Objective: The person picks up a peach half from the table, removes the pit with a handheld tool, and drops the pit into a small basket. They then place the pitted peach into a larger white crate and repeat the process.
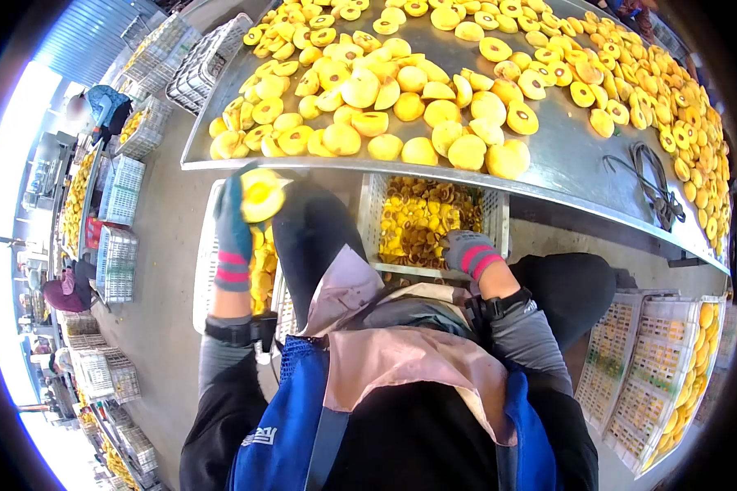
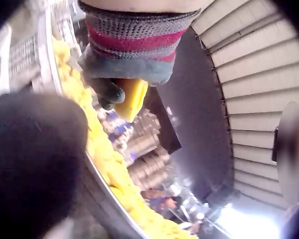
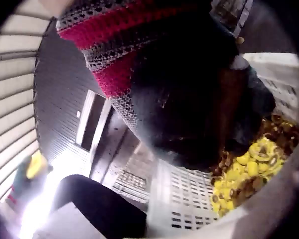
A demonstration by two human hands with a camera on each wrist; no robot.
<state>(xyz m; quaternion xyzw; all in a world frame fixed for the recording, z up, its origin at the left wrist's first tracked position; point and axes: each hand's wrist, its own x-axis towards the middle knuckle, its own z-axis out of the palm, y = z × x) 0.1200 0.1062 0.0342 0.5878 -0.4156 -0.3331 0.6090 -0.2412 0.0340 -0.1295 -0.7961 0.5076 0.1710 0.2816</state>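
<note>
My left hand (image 1: 235, 225), in a grey glove with pink bands, grips a yellow peach half (image 1: 262, 196) just off the table's near left corner. Its cut side faces up in the head view; the left wrist view shows its edge between the gloved fingers. My right hand (image 1: 467, 250), gloved alike, is low over a white crate (image 1: 372, 221) of yellow scraps and brown pits (image 1: 426, 219). In the right wrist view its fingers curl round a dark reddish-brown, handle-like thing (image 3: 231, 102); shadow hides its kind.
Many peach halves (image 1: 336, 78) cover the metal table (image 1: 561, 147), where a black cable (image 1: 655, 184) lies coiled. Beside my left leg stands a white crate (image 1: 207, 262) holding yellow peaches. More filled crates (image 1: 651, 368) are at the right. Other people work across the aisle at left.
</note>
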